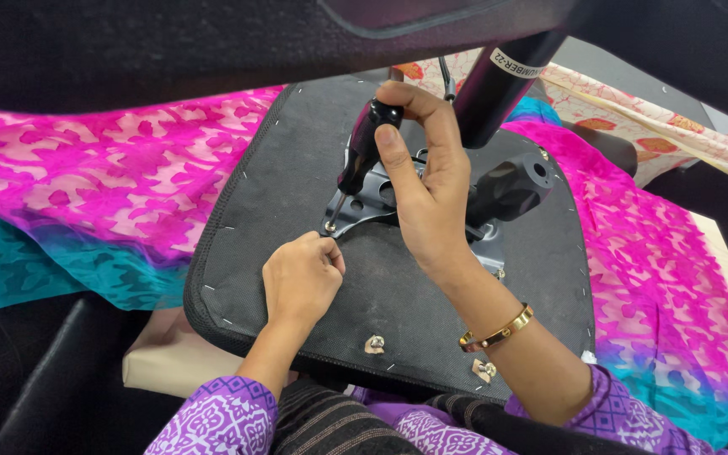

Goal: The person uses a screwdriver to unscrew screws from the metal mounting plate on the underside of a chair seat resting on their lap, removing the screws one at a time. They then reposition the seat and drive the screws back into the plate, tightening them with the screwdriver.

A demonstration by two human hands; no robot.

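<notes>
Standing nearly upright, a black-handled screwdriver is resting its tip on a screw at the 9 o'clock corner of a grey metal mounting plate, which is lying on the upturned underside of a black chair seat. The right hand is wrapping the handle from 3 o'clock, fingers curling over the top and thumb pressing along the shaft side, so the tool is sitting at about 10 o'clock from the palm. The left hand is sitting just below the tip, at 6 o'clock from the screw, its fingers bunching together with thumb and forefinger pinching right beside the plate's corner; whether anything small is lying between them cannot be told. At 2 o'clock from the plate a black gas-lift cylinder is rising toward the camera beside a black lever housing. A gold bangle is circling the right wrist. Two bolts are sticking out of the seat at its 6 o'clock edge. Pink and teal patterned cloth is spreading under the seat to 9 and 3 o'clock. Purple printed sleeves are showing at the bottom.
</notes>
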